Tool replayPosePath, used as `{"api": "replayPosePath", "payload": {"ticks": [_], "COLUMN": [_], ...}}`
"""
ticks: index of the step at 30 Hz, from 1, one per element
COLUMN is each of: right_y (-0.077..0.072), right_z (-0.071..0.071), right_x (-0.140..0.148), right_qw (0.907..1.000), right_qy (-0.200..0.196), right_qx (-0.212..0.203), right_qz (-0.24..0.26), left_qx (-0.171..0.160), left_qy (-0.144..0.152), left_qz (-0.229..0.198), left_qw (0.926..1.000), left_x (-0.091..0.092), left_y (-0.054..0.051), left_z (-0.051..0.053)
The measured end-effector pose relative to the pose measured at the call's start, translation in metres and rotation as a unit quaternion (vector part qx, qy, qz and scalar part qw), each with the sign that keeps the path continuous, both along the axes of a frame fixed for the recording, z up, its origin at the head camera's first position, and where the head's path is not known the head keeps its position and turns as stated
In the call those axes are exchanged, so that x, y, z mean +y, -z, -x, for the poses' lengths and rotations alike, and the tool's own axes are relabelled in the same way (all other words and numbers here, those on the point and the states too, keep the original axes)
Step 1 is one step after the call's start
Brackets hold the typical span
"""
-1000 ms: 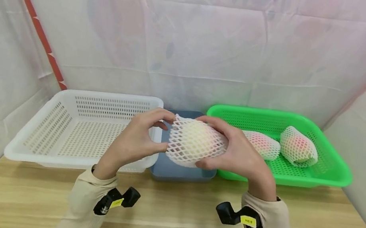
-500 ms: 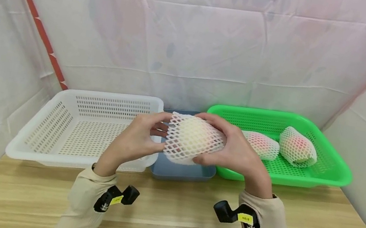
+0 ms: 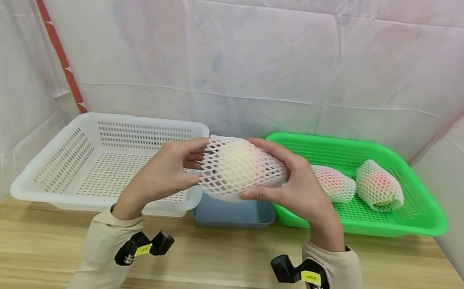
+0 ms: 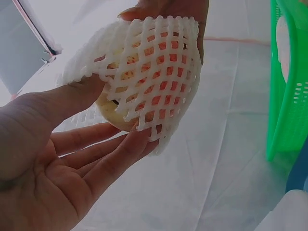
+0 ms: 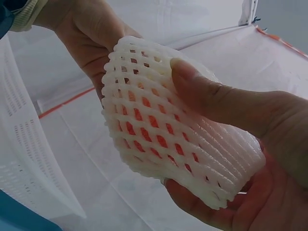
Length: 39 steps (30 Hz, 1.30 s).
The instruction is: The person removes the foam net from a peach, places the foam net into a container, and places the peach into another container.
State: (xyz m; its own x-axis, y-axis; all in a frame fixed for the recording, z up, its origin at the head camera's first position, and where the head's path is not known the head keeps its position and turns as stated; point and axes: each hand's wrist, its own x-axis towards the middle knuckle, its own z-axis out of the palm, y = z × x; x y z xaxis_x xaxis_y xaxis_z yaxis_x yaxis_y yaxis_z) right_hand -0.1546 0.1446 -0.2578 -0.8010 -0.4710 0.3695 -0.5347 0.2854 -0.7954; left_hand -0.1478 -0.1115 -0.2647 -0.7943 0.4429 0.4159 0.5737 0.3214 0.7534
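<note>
Both hands hold a round yellow-and-red fruit [image 4: 109,111] in a white foam net [image 3: 234,168], raised above the blue-grey tray [image 3: 230,223]. My right hand [image 3: 302,189] grips the narrower, gathered end of the net, thumb on the near side and fingers underneath, as the right wrist view shows. At the wide open end, my left hand [image 3: 165,169] pinches the net's rim between thumb and fingertips. Bare yellow skin of the fruit shows through that opening in the left wrist view. The net hides most of the fruit, so its exact kind is unclear.
A white plastic basket [image 3: 66,199] stands on the left. On the right, a green basket [image 3: 426,223] holds a netted fruit [image 3: 331,183] and another netted fruit [image 3: 379,187]. All stand on a wooden tabletop [image 3: 213,284], with white sheeting [image 3: 251,55] behind.
Both hands and the netted fruit have shifted slightly left and up, uncovering more of the tray. The left hand keeps its place at the net's open end, the right hand its grip.
</note>
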Motion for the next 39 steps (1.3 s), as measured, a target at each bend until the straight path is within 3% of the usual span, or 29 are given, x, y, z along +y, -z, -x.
{"api": "replayPosePath", "payload": {"ticks": [8,15,19,26,39], "right_y": [-0.001,0.0,0.002,0.004,0.006], "right_z": [-0.004,-0.005,-0.004,-0.004,-0.003], "right_x": [-0.005,-0.013,-0.014,-0.015,-0.016], "right_qw": [0.9991,0.9937,0.9907,0.9874,0.9842], "right_qy": [0.006,0.02,0.03,0.034,0.033], "right_qx": [0.029,0.109,0.132,0.154,0.173], "right_qz": [0.03,0.017,0.012,0.016,0.02], "left_qx": [0.015,0.027,0.025,0.013,0.026], "left_qy": [-0.006,-0.024,-0.027,-0.03,-0.011], "left_qz": [0.008,0.004,0.003,0.003,-0.005], "left_qw": [0.9998,0.9993,0.9993,0.9995,0.9996], "left_x": [0.002,0.002,0.004,0.006,0.006], "left_y": [-0.001,-0.004,-0.005,-0.005,-0.004], "left_z": [0.0,-0.002,-0.003,-0.003,-0.004]}}
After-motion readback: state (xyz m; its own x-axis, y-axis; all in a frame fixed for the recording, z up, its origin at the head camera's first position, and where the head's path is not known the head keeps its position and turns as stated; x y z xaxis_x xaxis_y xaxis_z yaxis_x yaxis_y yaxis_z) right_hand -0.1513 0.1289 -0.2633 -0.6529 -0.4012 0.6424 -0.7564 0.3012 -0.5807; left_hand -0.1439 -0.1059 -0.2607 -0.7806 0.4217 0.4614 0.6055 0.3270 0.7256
